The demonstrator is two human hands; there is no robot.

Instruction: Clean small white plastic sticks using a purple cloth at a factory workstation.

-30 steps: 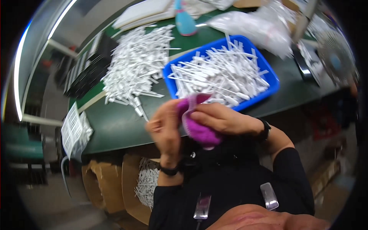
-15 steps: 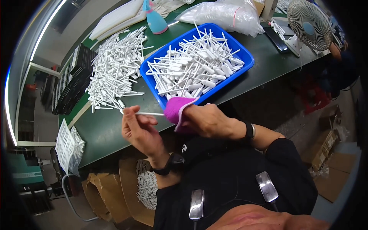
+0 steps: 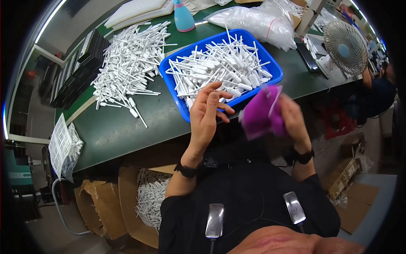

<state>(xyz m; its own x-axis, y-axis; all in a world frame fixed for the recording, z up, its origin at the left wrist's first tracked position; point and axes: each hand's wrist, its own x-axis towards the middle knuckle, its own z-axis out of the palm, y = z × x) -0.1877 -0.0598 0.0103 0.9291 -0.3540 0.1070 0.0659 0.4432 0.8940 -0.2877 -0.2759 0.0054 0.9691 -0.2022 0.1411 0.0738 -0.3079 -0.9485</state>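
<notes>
A blue tray (image 3: 275,72) and cardboard box (image 3: 127,201) hold white sticks (image 3: 220,70); left grip (image 3: 204,123) spread, right grip (image 3: 294,120) clasping purple cloth (image 3: 261,113).

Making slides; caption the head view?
Right hand holding purple cloth, left hand open near blue rectangular tray of slim white sticks.

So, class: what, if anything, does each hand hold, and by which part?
The right hand holds a purple pale-edged cloth by its right side, exact grip blurred; the left hand looks empty.

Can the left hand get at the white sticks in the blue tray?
Probably yes: the left hand looks empty and close to the blue tray, whose white sticks lie uncovered; the purple cloth is in the right hand.
</notes>
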